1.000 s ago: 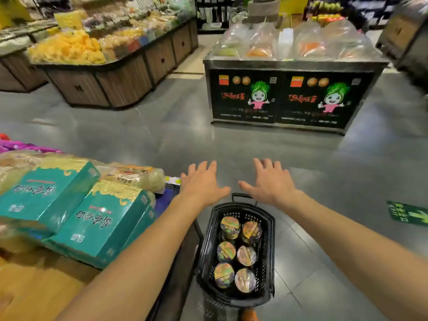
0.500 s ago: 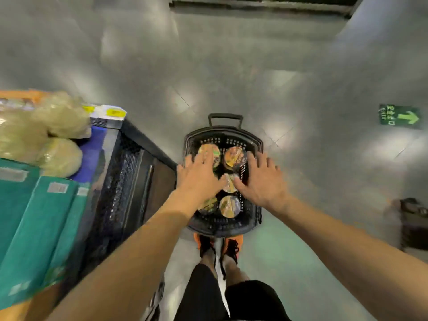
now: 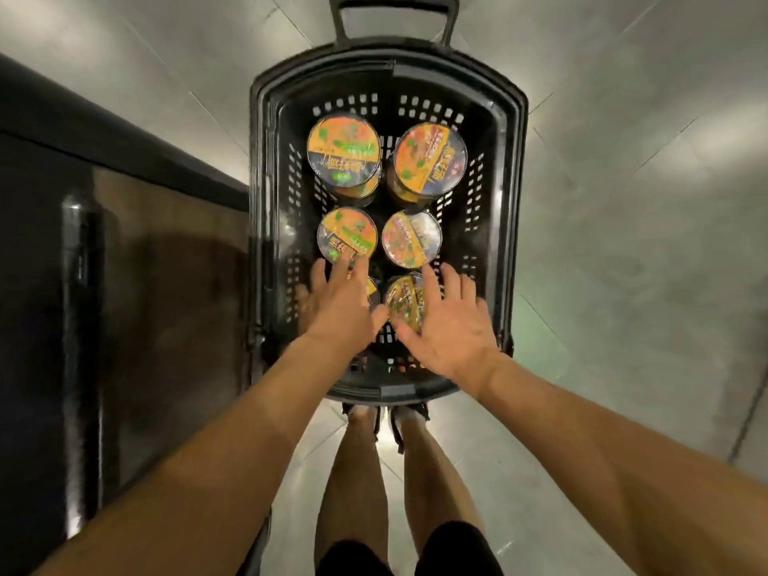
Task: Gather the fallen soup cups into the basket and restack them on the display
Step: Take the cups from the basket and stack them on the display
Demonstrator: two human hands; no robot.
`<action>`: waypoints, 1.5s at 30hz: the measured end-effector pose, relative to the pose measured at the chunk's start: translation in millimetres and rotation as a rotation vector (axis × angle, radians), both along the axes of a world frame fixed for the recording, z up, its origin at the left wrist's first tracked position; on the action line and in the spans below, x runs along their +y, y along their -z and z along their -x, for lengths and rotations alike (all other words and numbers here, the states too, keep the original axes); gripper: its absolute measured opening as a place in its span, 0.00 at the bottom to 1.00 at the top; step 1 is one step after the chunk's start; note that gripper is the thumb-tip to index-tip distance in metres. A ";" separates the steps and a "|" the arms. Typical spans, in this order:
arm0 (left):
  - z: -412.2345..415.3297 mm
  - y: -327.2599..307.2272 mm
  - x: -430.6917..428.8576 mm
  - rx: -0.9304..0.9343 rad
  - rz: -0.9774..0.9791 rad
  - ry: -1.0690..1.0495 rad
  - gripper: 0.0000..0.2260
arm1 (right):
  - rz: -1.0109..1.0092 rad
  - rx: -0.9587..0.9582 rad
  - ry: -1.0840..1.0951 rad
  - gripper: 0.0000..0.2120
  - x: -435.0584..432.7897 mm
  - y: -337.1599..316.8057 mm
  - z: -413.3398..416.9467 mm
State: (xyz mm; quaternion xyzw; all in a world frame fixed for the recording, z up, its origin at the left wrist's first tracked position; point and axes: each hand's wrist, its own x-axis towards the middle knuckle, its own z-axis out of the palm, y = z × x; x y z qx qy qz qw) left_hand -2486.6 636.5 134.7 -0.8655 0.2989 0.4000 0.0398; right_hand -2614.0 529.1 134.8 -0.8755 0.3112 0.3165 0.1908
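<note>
Head view: six round orange-lidded soup cups (image 3: 411, 239) stand in a black perforated plastic basket (image 3: 516, 168). Over the nearest two cups lie the left hand (image 3: 340, 309) and right hand (image 3: 453, 326), fingers spread, gripping nothing.

Black perforated plastic basket (image 3: 505, 226), glossy cup lids (image 3: 430, 156)

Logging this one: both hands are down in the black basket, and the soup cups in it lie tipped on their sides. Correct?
No: the head view shows the soup cups standing upright, lids up. The left hand and right hand are down in the black basket.
</note>
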 end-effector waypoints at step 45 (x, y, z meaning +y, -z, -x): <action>-40.8 -212.1 -19.6 -0.216 0.231 -0.115 0.51 | 0.149 -0.243 -0.013 0.57 -49.3 -216.9 -62.8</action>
